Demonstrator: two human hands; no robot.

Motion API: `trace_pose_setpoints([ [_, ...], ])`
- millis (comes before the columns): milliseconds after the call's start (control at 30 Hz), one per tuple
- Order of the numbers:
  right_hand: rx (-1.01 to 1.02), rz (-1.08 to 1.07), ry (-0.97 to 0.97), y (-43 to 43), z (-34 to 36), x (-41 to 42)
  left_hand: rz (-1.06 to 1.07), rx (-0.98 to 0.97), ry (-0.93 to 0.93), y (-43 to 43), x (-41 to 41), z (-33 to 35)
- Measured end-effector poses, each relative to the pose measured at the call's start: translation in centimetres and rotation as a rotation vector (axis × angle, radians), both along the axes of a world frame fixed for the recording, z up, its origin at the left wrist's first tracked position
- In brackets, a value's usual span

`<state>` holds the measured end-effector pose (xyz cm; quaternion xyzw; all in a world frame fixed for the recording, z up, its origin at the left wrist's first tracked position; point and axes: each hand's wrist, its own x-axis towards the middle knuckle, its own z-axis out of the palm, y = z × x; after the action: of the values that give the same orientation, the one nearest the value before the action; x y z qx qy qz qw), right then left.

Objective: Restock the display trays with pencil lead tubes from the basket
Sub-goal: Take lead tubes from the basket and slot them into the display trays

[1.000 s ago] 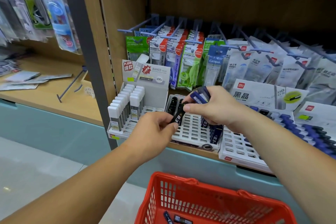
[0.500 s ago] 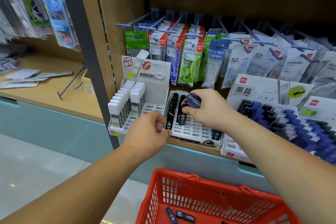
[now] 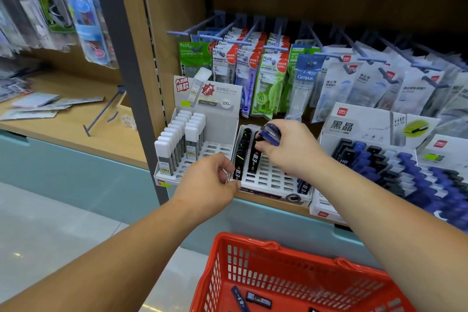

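A white slotted display tray (image 3: 269, 181) sits on the shelf edge with two rows of black lead tubes (image 3: 247, 144) along its left side. My left hand (image 3: 212, 180) is at the tray's front left corner, thumb and forefinger curled around the lower end of the front black tube (image 3: 238, 168). My right hand (image 3: 288, 149) hovers over the tray and grips a small bundle of blue lead tubes (image 3: 271, 134). Its fingertips are at the second black row. The red basket (image 3: 276, 256) below holds a few loose tubes (image 3: 258, 299).
A tray of white-capped tubes (image 3: 182, 139) stands to the left, and a tray packed with blue and black tubes (image 3: 385, 170) to the right. Hanging packs of correction tape (image 3: 268, 76) fill the hooks behind. A grey shelf post (image 3: 131, 99) rises at left.
The black tube both hands held above the tray now stands in the front left slot. Both hands have dropped lower onto the tray, the right still carrying the blue tubes.
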<state>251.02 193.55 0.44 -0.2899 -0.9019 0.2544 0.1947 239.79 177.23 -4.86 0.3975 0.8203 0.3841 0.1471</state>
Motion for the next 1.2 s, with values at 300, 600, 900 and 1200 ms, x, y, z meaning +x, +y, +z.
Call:
trace_pose_setpoints([
  [300,0.018,0.030,-0.048,0.1,-0.1,0.2,-0.012,0.004,0.002,0.0,-0.1,-0.1],
  [600,0.078,-0.019,-0.125,0.1,-0.3,0.0,-0.014,-0.003,0.006,-0.1,0.0,-0.1],
  [900,0.042,-0.005,-0.111,-0.6,-0.2,0.0,-0.010,-0.010,0.008,0.2,0.4,0.5],
  [1200,-0.935,-0.137,0.333,-4.5,4.4,2.8,-0.166,0.250,-0.247,0.2,4.3,3.8],
])
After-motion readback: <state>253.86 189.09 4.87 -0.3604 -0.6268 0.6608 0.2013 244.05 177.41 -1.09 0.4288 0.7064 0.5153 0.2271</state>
